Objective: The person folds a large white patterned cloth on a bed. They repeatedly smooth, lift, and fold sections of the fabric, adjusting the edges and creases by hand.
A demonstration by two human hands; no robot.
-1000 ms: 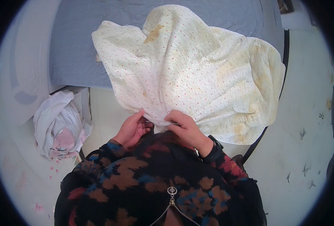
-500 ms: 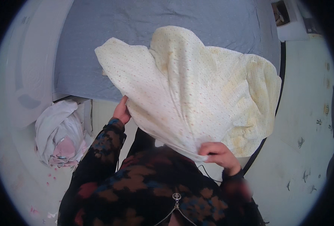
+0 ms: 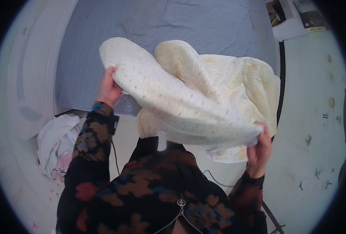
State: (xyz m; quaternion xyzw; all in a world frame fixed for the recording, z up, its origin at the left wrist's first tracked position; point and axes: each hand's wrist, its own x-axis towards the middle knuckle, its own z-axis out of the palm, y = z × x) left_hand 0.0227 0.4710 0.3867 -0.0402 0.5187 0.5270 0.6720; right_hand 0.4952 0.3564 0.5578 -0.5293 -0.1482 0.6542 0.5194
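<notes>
My left hand (image 3: 109, 87) is closed on the left edge of a large off-white quilted cloth with small reddish specks and yellowish stains (image 3: 173, 95), above the near left part of a wide, flat bed covered in blue-grey fabric (image 3: 161, 23). My right hand (image 3: 260, 150) is clamped on the cloth's edge too, out past the near edge of the bed, toward its right. My hands are well apart, with a blurred fold of the cloth stretched between them. The cloth's far part lies rumpled on the near right part of the bed, and its near part hangs over the bed's near edge.

I wear a black jacket with brown, red and blue patches (image 3: 134, 183), on the near side of the bed. A thin black cable (image 3: 219, 183) curves below the bed's near edge. By the bed's near left corner sits a crumpled white and pink fabric bundle (image 3: 58, 134). A white open-fronted box (image 3: 290, 29) stands beyond the bed's right side.
</notes>
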